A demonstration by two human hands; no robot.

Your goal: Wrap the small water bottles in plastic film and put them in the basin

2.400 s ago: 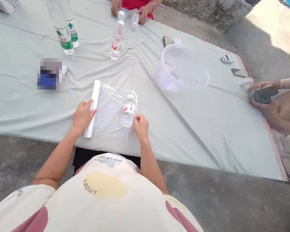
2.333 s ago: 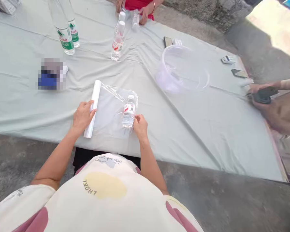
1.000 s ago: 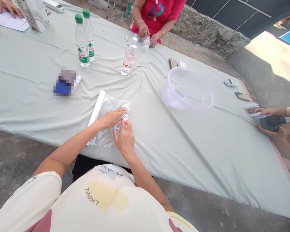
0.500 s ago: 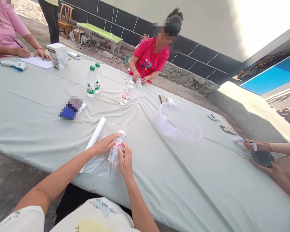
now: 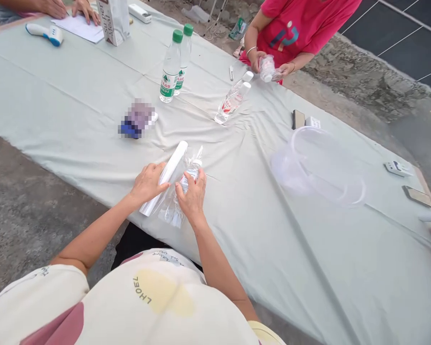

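A white roll of plastic wrap (image 5: 177, 154) lies slantwise near the table's front edge, and my left hand (image 5: 149, 183) grips its side with the thumb across it. Just right of the roll, a clear water bottle (image 5: 193, 167) with a white cap lies on its side. Loose clear film (image 5: 175, 218) surrounds the bottle and spreads out at its lower end. My right hand (image 5: 193, 194) is closed over the bottle from above, its fingers hiding much of the label.
Two green-capped bottles (image 5: 169, 72) and white-capped bottles (image 5: 233, 103) stand farther back. A clear plastic basin (image 5: 309, 167) is to the right. Across the table, a person in a pink shirt (image 5: 294, 28) handles a wrapped bottle (image 5: 266, 68). A thermometer gun (image 5: 45, 33) lies far left.
My left hand has moved from the bottle onto the roll. The film now wraps around the bottle, which lies closer to the roll. The view has tilted downward.
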